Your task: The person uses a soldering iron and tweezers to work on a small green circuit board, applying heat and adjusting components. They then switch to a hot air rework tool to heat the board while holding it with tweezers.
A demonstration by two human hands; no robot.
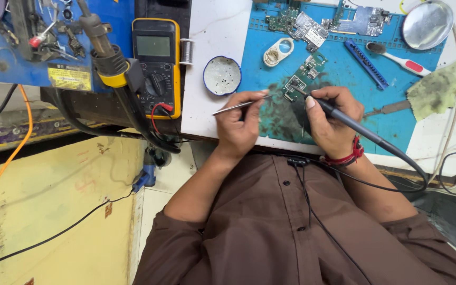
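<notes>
A brown shirt (291, 227) with dark buttons fills the bottom of the view, closest of all, and a thin black cord (312, 211) runs down its front. Two arms reach out from it to the worktop (212, 31), which is white.

The left hand (238, 124) is curled and pinches a thin pair of metal tweezers (238, 105). The tips of the tweezers point at a small green circuit board (302, 79). The right hand (329, 120) is closed around a black soldering iron (344, 119), held like a pen. Its tip touches the lower end of the green board. A red string (347, 157) is tied around the right wrist, and the iron's thick black cable (397, 153) goes off to the right.

The green board lies on a blue mat (386, 116), just past the fingertips of both hands and between them. The mat looks dark and dirty under the hands.

Farther back on the mat are more circuit boards (304, 24), a white plastic ring piece (278, 51), a blue strip tool (366, 63) and a brush with a white and red handle (399, 59). A small round tin (222, 75) sits left of the mat. A dirty yellow-green cloth (439, 87) lies at the right, near a shiny round dish (427, 24). A yellow meter (157, 63) stands to the left, off the worktop.
</notes>
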